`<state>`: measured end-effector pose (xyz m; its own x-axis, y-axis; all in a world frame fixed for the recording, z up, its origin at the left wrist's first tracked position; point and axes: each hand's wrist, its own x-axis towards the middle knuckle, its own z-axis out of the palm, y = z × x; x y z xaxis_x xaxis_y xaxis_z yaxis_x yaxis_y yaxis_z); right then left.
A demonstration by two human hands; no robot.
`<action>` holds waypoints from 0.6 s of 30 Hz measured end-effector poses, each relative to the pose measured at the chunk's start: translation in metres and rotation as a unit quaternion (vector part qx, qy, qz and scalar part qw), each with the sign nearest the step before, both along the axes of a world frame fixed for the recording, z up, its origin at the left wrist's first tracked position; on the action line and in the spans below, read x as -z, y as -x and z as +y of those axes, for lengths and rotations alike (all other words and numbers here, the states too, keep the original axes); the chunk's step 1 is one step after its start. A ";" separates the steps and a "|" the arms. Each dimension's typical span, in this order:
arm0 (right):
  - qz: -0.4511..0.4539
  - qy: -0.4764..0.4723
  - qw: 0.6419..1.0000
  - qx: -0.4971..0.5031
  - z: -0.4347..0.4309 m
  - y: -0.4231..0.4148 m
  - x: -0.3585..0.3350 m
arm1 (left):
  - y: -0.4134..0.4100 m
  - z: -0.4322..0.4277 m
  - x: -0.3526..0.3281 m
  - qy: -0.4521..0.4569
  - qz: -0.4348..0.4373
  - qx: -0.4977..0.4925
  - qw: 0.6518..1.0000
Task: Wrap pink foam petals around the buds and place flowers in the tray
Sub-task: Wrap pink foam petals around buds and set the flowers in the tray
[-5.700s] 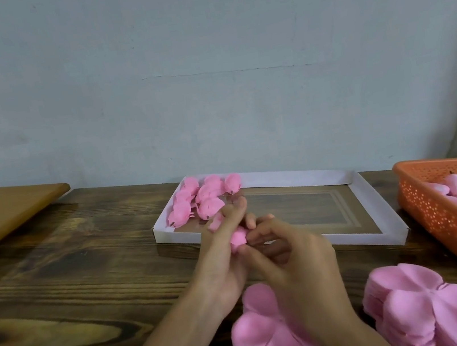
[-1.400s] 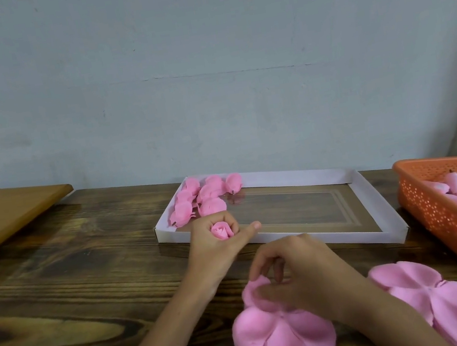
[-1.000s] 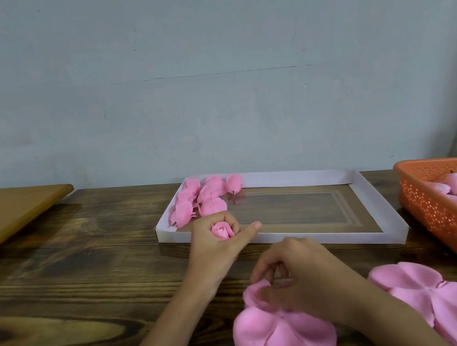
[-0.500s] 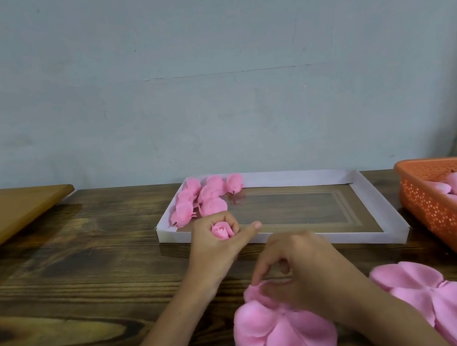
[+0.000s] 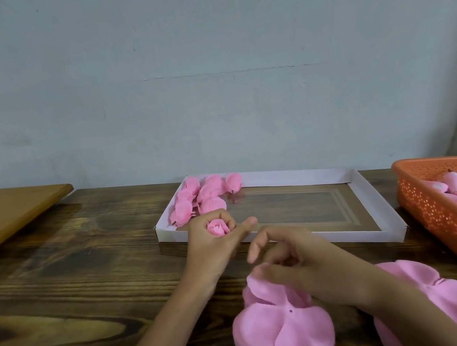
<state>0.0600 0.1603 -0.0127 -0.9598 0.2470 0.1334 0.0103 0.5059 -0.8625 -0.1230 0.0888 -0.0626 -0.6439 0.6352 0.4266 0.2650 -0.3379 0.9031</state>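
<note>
My left hand (image 5: 213, 245) is closed around a small pink foam bud (image 5: 218, 227) with its rolled top showing, just in front of the tray's near-left corner. My right hand (image 5: 299, 266) pinches the top edge of a flat pink petal sheet (image 5: 282, 329) lying on a stack near the table's front. The white-rimmed tray (image 5: 374, 194) lies behind my hands, with several finished pink flowers (image 5: 204, 196) gathered in its far-left corner.
An orange perforated basket (image 5: 443, 216) of pink buds stands at the right. A second stack of petal sheets (image 5: 441, 297) lies at the front right, partly behind my right forearm. A lighter wooden board (image 5: 3, 213) overhangs the dark wooden table (image 5: 74, 287) at the left.
My left hand has kept the bud still near the tray corner. My right hand left the bud, dropped to the petal stack and now lifts the top sheet's edge.
</note>
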 end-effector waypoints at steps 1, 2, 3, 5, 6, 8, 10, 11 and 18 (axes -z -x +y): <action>-0.008 0.008 1.000 0.004 0.000 0.001 0.001 | 0.000 0.000 0.000 -0.005 -0.017 0.003 1.000; -0.025 0.009 1.000 0.004 0.001 0.000 0.002 | 0.000 -0.001 -0.001 -0.010 -0.035 0.005 0.999; -0.047 0.002 0.999 0.002 0.002 0.000 0.002 | 0.001 -0.001 -0.002 -0.013 -0.049 0.006 0.999; -0.083 -0.015 0.996 -0.013 0.005 -0.002 0.001 | 0.002 -0.002 -0.003 -0.017 -0.061 0.009 0.998; -0.089 -0.021 0.996 -0.018 0.006 -0.003 0.001 | 0.003 -0.002 -0.003 -0.023 -0.070 0.014 0.997; -0.084 -0.017 0.996 -0.022 0.008 -0.003 0.001 | 0.005 -0.002 -0.002 -0.034 -0.086 0.025 0.995; -0.067 -0.001 0.997 -0.023 0.009 -0.004 0.000 | 0.007 -0.002 -0.001 -0.035 -0.089 0.031 0.995; -0.053 0.020 0.998 -0.029 0.011 -0.005 -0.001 | 0.007 -0.002 -0.001 -0.037 -0.094 0.034 0.994; 0.080 0.189 0.972 0.116 0.017 -0.004 -0.001 | 0.009 -0.006 -0.019 -0.124 -0.277 0.077 0.950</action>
